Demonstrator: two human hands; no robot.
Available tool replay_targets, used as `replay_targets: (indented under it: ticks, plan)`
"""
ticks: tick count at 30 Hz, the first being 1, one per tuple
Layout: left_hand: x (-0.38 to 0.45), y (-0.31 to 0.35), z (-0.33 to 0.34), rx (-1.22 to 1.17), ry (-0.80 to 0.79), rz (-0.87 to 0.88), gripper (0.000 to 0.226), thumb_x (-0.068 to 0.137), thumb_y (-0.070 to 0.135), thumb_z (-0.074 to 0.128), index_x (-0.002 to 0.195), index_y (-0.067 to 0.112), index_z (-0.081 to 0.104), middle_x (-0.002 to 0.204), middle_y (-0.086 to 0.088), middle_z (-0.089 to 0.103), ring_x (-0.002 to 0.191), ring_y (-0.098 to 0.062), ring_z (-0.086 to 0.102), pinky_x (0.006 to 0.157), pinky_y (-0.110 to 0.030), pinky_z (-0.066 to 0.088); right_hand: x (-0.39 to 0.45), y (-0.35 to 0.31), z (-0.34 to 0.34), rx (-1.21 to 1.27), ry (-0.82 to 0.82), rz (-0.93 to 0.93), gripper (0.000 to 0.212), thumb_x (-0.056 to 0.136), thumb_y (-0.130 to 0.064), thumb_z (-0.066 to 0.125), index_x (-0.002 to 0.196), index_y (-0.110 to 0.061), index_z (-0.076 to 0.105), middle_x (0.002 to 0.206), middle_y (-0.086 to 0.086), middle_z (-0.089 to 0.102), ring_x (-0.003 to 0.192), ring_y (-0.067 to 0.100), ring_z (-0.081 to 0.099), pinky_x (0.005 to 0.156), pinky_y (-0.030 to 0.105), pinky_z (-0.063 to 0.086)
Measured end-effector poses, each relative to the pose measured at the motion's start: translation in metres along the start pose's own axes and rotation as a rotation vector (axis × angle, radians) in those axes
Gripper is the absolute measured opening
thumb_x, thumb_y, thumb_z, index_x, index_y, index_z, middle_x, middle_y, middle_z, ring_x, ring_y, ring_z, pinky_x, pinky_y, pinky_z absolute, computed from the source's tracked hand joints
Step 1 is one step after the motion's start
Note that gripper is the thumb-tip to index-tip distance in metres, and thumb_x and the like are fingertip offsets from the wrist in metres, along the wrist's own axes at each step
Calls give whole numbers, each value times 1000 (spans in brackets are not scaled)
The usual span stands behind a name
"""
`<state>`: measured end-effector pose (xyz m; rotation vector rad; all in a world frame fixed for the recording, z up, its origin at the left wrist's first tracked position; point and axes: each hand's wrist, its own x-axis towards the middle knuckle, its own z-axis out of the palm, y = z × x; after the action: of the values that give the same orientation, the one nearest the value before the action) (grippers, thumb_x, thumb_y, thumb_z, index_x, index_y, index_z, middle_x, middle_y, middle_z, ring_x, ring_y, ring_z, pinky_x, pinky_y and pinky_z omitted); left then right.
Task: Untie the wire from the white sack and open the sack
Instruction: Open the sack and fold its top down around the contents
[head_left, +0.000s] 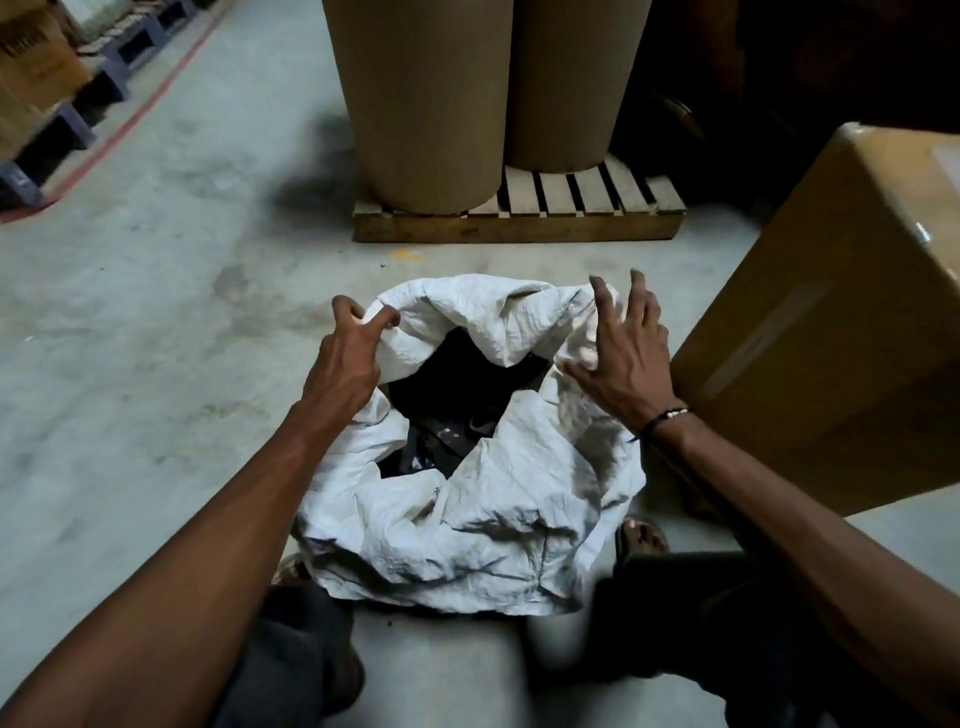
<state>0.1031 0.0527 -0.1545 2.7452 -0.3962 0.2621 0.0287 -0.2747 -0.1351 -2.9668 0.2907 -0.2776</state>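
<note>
The white sack stands on the concrete floor between my feet, its mouth spread wide. Dark items show inside the opening. My left hand pinches the sack's left rim between thumb and fingers. Over the right rim, my right hand has its fingers spread, palm against the fabric without a clear hold. No wire shows anywhere.
A large cardboard box stands close on the right. Ahead, two tall brown paper rolls sit on a wooden pallet. Stacked boxes on blue pallets line the far left, behind a red floor line.
</note>
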Motion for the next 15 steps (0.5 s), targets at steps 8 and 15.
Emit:
replay_targets:
  ticks: [8,15]
  plan:
    - [-6,-2,2,313,112,40,48,81,-1,71,114,32,63,126,-13,54,101,-36,52,80,-44,47,-71,-56,-7,252,-184,73,68,85,-81,53,142,-45,46,134,10,43,123,39,42,89,51,49]
    - [-13,2,3,277,52,72,25,75,-5,77,84,17,71,147,-6,39,113,-32,52,55,-38,56,-110,-68,40,123,-341,-112,72,82,-54,65,148,-50,38,168,15,1,143,51,18,91,59,55]
